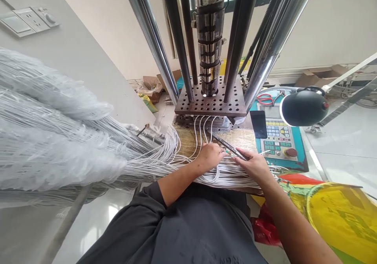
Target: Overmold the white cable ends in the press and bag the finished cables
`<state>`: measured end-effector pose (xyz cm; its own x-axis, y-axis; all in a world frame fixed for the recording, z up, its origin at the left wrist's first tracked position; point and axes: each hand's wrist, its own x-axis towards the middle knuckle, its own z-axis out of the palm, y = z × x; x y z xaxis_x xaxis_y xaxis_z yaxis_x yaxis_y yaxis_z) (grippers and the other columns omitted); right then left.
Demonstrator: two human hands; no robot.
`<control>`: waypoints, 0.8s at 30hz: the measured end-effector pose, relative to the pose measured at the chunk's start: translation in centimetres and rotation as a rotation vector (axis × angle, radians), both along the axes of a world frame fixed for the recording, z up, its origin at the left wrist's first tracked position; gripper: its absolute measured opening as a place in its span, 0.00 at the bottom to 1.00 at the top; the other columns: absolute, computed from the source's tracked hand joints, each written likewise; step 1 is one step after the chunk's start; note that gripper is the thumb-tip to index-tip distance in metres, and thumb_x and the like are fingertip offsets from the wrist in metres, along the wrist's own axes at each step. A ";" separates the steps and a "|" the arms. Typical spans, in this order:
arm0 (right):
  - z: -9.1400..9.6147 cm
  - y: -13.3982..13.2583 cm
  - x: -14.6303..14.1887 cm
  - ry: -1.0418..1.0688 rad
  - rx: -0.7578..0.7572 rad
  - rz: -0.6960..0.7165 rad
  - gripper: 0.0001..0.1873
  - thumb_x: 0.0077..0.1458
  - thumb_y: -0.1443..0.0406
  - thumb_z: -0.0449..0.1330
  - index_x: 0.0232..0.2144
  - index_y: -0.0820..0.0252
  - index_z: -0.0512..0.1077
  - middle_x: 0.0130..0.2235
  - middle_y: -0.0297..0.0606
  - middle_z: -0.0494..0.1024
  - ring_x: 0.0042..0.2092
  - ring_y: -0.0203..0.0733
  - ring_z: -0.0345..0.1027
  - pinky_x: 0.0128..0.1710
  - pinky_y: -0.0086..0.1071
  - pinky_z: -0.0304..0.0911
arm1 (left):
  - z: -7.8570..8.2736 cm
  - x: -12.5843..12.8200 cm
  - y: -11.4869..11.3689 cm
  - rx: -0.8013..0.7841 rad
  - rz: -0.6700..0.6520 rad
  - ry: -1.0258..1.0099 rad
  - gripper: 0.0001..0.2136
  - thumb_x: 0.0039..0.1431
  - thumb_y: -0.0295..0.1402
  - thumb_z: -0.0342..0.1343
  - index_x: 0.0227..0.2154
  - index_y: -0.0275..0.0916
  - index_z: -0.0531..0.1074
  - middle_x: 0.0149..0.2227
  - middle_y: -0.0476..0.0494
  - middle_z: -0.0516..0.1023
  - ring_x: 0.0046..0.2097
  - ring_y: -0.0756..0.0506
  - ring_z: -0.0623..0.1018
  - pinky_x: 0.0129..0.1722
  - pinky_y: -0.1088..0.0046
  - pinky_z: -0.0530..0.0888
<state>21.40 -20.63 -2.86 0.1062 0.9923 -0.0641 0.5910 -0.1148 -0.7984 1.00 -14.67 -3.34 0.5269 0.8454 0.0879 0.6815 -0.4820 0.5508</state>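
Observation:
My left hand (210,156) is closed, its fingers pinched together above the bundle of white cables (176,168). Beside its fingertips shows a small green piece (226,152), seemingly at a cable end; the exact grip is partly hidden. In my right hand (253,164) is a long, slim, dark metal tool (226,143), tweezers-like in shape, slanting up and left toward the machine. Several white cables (200,130) run out from under the perforated metal plate (210,106) and curve down to my left hand. Under them lies a yellowish worktop (188,138).
Plastic-wrapped cable bundles (59,138) fill the left side. Steel columns (150,36) rise around the press. At the right stand a black lamp (306,106), a control panel (278,138) with red-handled scissors (265,98) on top, and a yellow bag (341,213).

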 end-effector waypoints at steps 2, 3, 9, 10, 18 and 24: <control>0.1 0.0 0.0 0.002 0.005 0.001 0.26 0.49 0.53 0.66 0.50 0.56 0.79 0.50 0.39 0.82 0.54 0.54 0.75 0.58 0.43 0.68 | -0.1 0.3 -0.3 0.000 0.024 -0.021 0.13 0.64 0.40 0.58 0.28 0.40 0.81 0.33 0.43 0.81 0.39 0.43 0.77 0.43 0.66 0.65; 0.1 0.0 0.0 0.002 0.007 0.003 0.26 0.49 0.53 0.67 0.50 0.56 0.80 0.50 0.39 0.82 0.54 0.54 0.75 0.57 0.43 0.69 | -0.1 0.5 -0.5 -0.002 0.042 -0.035 0.13 0.63 0.39 0.59 0.27 0.40 0.81 0.32 0.43 0.80 0.38 0.44 0.76 0.43 0.66 0.65; 0.1 0.2 0.0 -0.003 0.013 0.004 0.26 0.50 0.52 0.66 0.50 0.55 0.80 0.48 0.39 0.83 0.53 0.54 0.76 0.54 0.42 0.71 | -0.1 1.0 -0.2 -0.046 0.104 -0.132 0.12 0.62 0.36 0.60 0.24 0.39 0.79 0.29 0.45 0.78 0.36 0.45 0.75 0.42 0.68 0.66; 0.2 0.3 0.0 -0.007 0.014 0.001 0.26 0.50 0.52 0.66 0.50 0.55 0.80 0.48 0.39 0.83 0.53 0.55 0.76 0.54 0.42 0.71 | 0.0 0.8 0.1 -0.073 0.094 -0.154 0.13 0.61 0.36 0.60 0.22 0.39 0.78 0.28 0.46 0.77 0.34 0.46 0.74 0.40 0.69 0.66; 0.8 0.1 1.3 -0.022 -0.009 -0.049 0.28 0.48 0.52 0.68 0.50 0.58 0.80 0.51 0.41 0.81 0.55 0.57 0.74 0.58 0.45 0.68 | 1.2 -1.6 -0.4 -0.306 0.128 -0.598 0.17 0.67 0.45 0.51 0.29 0.39 0.77 0.37 0.43 0.79 0.42 0.46 0.78 0.47 0.70 0.72; 0.8 -0.2 1.9 0.046 -0.020 -0.064 0.28 0.47 0.53 0.69 0.50 0.58 0.80 0.51 0.41 0.81 0.57 0.57 0.73 0.61 0.45 0.65 | 1.6 -1.0 -1.6 -0.824 0.165 -0.863 0.19 0.64 0.50 0.52 0.40 0.37 0.73 0.26 0.47 0.75 0.26 0.49 0.75 0.29 0.73 0.72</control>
